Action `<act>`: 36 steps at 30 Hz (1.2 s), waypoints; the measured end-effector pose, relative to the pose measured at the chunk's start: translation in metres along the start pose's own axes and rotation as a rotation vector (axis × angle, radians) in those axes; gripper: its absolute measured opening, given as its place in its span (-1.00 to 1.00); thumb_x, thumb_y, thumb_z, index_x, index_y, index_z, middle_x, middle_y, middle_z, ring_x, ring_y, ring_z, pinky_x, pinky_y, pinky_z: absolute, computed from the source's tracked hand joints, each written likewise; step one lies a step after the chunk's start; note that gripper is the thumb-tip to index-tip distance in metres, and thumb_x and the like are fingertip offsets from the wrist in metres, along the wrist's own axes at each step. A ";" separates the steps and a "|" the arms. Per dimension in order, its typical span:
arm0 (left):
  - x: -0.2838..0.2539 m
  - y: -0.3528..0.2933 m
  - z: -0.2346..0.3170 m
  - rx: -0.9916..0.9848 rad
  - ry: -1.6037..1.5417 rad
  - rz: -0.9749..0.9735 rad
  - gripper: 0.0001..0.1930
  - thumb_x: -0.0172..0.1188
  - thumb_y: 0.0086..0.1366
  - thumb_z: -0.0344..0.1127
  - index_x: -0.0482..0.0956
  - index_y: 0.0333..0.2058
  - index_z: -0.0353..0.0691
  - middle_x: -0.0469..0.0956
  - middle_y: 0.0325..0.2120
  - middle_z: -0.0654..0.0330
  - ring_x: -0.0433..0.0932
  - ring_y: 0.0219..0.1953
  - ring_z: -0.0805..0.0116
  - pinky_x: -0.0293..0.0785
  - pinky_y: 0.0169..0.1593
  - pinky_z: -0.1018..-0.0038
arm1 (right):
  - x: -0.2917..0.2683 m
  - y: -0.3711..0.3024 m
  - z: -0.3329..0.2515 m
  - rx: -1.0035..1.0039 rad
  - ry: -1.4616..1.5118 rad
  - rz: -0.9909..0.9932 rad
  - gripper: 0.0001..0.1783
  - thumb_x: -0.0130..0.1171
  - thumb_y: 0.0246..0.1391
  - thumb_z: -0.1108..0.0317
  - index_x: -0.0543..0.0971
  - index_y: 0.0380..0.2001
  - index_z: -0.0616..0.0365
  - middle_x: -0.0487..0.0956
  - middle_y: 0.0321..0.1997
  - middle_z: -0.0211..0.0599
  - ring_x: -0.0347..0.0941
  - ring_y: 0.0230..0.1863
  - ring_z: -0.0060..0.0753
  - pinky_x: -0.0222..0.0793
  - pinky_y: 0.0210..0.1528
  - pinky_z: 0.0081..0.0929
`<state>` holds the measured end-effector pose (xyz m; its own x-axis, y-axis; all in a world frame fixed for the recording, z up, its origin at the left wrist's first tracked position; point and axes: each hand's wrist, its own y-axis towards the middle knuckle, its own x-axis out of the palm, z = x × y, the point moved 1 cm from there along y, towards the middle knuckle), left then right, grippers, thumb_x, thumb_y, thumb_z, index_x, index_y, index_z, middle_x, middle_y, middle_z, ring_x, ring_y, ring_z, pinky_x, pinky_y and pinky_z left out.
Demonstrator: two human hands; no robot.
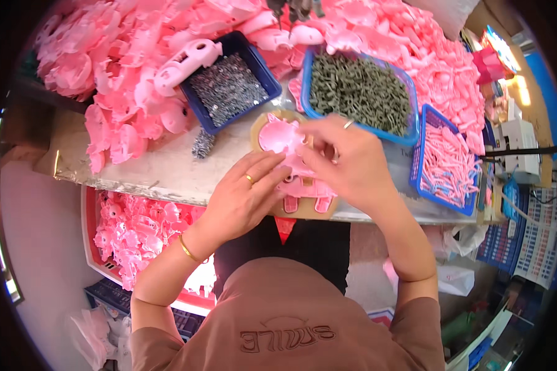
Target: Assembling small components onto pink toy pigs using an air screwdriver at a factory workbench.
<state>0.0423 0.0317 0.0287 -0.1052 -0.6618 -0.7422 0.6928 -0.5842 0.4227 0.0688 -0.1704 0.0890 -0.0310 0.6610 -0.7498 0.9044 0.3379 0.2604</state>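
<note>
A pink animal-shaped plastic shell (280,134) lies in a tan shaped holder (258,131) at the table's front edge. My left hand (249,188) presses against its left side, fingers close together and closed on it. Over its right side is my right hand (348,159), thumb and fingers bent in a pinch; what they hold, if anything, is hidden. Just beyond, a blue basket (413,117) holds small dark green parts (359,93), and a dark blue tray (185,93) holds small metal screws (227,89). More screws (203,143) lie heaped by the tray's near corner.
Pink shells (124,68) pile high along the table's back, with a long pink piece (187,66) over the tray's edge. At right stands a blue basket of thin pink strips (447,164). Below left, a red crate (93,238) holds more pink parts. A metal tool (297,9) hangs overhead.
</note>
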 end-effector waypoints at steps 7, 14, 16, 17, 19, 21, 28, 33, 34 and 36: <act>-0.040 0.011 -0.052 -0.231 0.139 0.207 -0.81 0.19 0.25 -0.46 0.55 -0.15 -0.23 0.56 -0.25 0.12 0.57 -0.24 0.06 0.52 -0.23 0.25 | -0.010 0.057 -0.041 -0.128 0.339 0.332 -0.57 0.32 0.02 0.52 0.57 0.01 0.17 0.63 -0.12 -0.23 0.60 -0.16 -0.44 0.49 -0.16 -0.55; -0.026 0.042 -0.089 -0.270 0.396 0.047 -0.82 0.14 0.20 -0.45 0.54 -0.20 -0.22 0.54 -0.21 0.11 0.63 -0.37 0.05 0.58 -0.33 0.23 | 0.013 0.079 -0.047 -0.201 -0.078 0.634 -0.19 0.37 -0.02 0.38 0.25 0.27 0.38 0.54 0.02 0.05 0.50 0.08 -0.11 0.38 0.12 -0.26; -0.015 0.048 -0.103 -0.243 0.413 0.040 -0.84 0.14 0.16 -0.48 0.55 -0.26 -0.24 0.55 -0.22 0.07 0.64 -0.36 0.03 0.59 -0.32 0.22 | 0.018 0.097 -0.053 -0.293 -0.226 0.832 -0.16 0.44 -0.07 0.34 0.26 0.24 0.33 0.58 -0.16 -0.11 0.57 -0.08 -0.26 0.48 -0.04 -0.35; -0.012 0.050 -0.110 -0.218 0.433 0.034 -0.86 0.14 0.11 -0.50 0.57 -0.31 -0.26 0.56 -0.24 0.03 0.65 -0.36 0.02 0.60 -0.30 0.21 | 0.019 0.106 -0.060 -0.294 -0.223 0.830 -0.16 0.44 -0.07 0.34 0.26 0.24 0.33 0.58 -0.16 -0.11 0.57 -0.08 -0.26 0.48 -0.04 -0.35; -0.010 0.058 -0.122 -0.252 0.449 -0.007 -0.89 0.14 0.11 -0.50 0.59 -0.36 -0.28 0.57 -0.27 -0.01 0.66 -0.34 0.01 0.60 -0.29 0.21 | 0.016 0.124 -0.072 -0.176 -0.022 0.770 -0.37 0.26 0.17 0.17 0.31 0.19 0.26 0.58 -0.08 -0.11 0.57 -0.10 -0.31 0.50 -0.08 -0.31; -0.011 0.066 -0.123 -0.282 0.464 -0.044 -0.91 0.14 0.11 -0.50 0.62 -0.41 -0.29 0.58 -0.30 -0.05 0.66 -0.33 0.00 0.61 -0.28 0.21 | 0.004 0.135 -0.071 -0.273 0.176 0.678 -0.33 0.32 0.08 0.29 0.28 0.18 0.27 0.57 -0.08 -0.04 0.57 -0.13 -0.24 0.48 -0.12 -0.28; -0.021 0.074 -0.105 -0.385 0.557 -0.210 -0.88 0.13 0.13 -0.45 0.66 -0.45 -0.25 0.64 -0.40 0.01 0.69 -0.32 0.07 0.62 -0.32 0.24 | -0.012 0.124 -0.063 -0.006 0.527 0.173 -0.34 0.56 -0.19 0.30 0.45 -0.03 0.23 0.58 -0.36 -0.39 0.55 -0.39 -0.59 0.50 -0.39 -0.60; -0.021 0.065 -0.095 -0.295 0.550 -0.102 -0.92 0.15 0.17 -0.39 0.61 -0.37 -0.17 0.61 -0.39 0.11 0.67 -0.36 0.10 0.59 -0.36 0.24 | -0.020 0.114 -0.050 -0.014 0.520 0.057 -0.45 0.43 -0.08 0.40 0.44 -0.01 0.23 0.59 -0.33 -0.40 0.53 -0.33 -0.62 0.48 -0.28 -0.57; -0.020 0.063 -0.090 -0.296 0.549 -0.104 -0.92 0.15 0.17 -0.39 0.61 -0.37 -0.17 0.61 -0.39 0.11 0.67 -0.36 0.10 0.59 -0.36 0.24 | -0.019 0.112 -0.048 -0.013 0.537 0.043 -0.50 0.32 -0.01 0.45 0.43 0.03 0.21 0.59 -0.32 -0.42 0.50 -0.31 -0.66 0.46 -0.23 -0.57; -0.024 0.061 -0.069 -0.224 0.340 0.042 -0.92 0.16 0.22 -0.31 0.58 -0.36 -0.13 0.58 -0.40 0.18 0.64 -0.38 0.13 0.55 -0.38 0.25 | -0.015 0.105 -0.041 -0.029 0.650 0.029 -0.50 0.33 -0.03 0.50 0.41 0.01 0.24 0.59 -0.30 -0.38 0.52 -0.31 -0.62 0.46 -0.22 -0.57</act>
<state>0.1365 0.0443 0.0361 0.1420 -0.4678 -0.8723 0.8340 -0.4182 0.3600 0.1466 -0.1171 0.1528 -0.2662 0.9376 -0.2239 0.8971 0.3259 0.2983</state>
